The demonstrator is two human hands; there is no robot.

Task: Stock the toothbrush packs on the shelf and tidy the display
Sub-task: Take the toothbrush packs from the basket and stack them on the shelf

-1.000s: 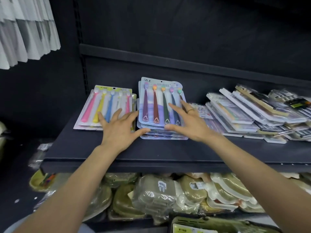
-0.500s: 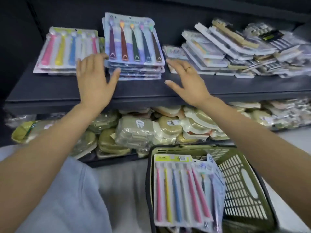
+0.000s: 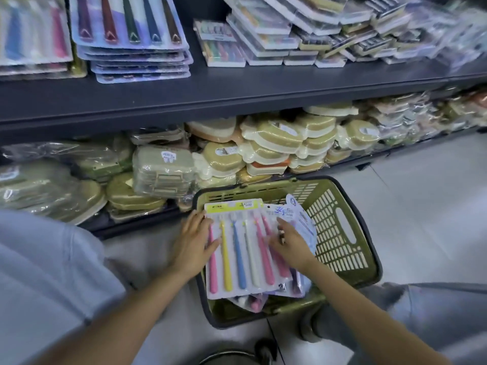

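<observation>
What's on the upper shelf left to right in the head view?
Pastel toothbrush pack stack → dark-handled toothbrush pack stack → small pack with multicoloured contents, flat → overlapping slanted clear packs, blurred towards the right edge.

We see even, fairly bright light from above: the pale floor [image 3: 421, 206] and the basket [image 3: 340, 233] are well lit, while the space under the shelf [image 3: 237, 88] falls into soft shadow. Glare glints off the plastic wraps on the lower tier [image 3: 66, 164] and the packs [image 3: 303, 35] above. Motion blur smears the right end of the shelf and the top left corner. Wide-angle distortion bows the shelf edge. The sleeve [image 3: 39, 272] at the left is soft, out of focus.
</observation>
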